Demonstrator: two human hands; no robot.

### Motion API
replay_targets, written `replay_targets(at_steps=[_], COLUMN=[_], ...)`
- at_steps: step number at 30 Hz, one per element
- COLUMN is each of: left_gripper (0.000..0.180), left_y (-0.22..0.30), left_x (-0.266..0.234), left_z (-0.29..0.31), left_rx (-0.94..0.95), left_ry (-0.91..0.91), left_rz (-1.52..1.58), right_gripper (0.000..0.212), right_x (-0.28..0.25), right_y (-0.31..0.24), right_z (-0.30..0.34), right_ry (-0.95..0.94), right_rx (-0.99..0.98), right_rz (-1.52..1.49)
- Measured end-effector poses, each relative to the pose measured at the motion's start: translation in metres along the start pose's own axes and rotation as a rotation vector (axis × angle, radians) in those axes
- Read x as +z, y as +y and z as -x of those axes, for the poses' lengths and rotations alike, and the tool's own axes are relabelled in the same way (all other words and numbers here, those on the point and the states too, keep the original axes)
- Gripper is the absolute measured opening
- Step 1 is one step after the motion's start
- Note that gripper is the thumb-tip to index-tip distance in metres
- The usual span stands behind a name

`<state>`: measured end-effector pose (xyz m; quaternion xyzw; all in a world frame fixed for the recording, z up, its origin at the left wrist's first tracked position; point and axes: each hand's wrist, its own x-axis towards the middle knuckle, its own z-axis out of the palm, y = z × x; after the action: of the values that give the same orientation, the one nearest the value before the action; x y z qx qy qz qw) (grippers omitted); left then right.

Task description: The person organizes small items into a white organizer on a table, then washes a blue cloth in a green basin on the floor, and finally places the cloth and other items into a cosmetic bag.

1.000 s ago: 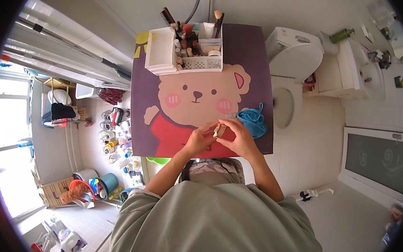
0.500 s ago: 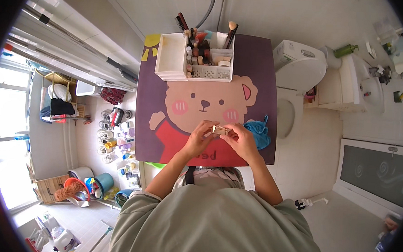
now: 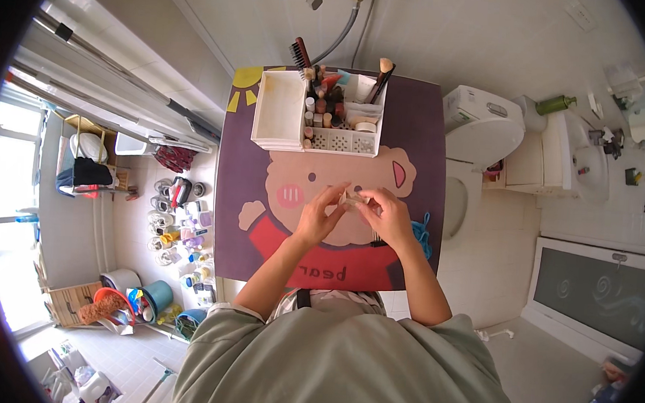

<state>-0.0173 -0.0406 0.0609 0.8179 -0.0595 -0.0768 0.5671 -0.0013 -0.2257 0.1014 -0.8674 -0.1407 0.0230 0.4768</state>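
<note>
You have two hands over the table: your left hand (image 3: 320,217) and your right hand (image 3: 386,217), with one small pale object (image 3: 353,197) pinched between them. You have one purple table (image 3: 420,133) with a bear picture, and one white organiser (image 3: 280,112) at its far edge. In it stand one hairbrush (image 3: 300,52) and one makeup brush (image 3: 383,71). To your right you have one toilet (image 3: 482,130), one washbasin (image 3: 580,158) and one green bottle (image 3: 554,105).
</note>
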Motion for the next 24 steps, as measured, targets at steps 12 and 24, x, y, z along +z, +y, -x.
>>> replay_targets(at_steps=[12, 24], left_gripper=[0.059, 0.045], left_y=[-0.030, -0.038], left_x=[-0.004, -0.009], left_z=[-0.043, -0.053], left_rx=[-0.111, -0.136], left_ry=[0.213, 0.249], left_rz=[-0.028, -0.013], right_gripper=[0.017, 0.019], right_x=[-0.002, 0.032], right_y=[0.034, 0.041], right_z=[-0.070, -0.099], right_ry=[0.343, 0.271], right_rx=[0.048, 0.041], right_rz=[0.070, 0.051])
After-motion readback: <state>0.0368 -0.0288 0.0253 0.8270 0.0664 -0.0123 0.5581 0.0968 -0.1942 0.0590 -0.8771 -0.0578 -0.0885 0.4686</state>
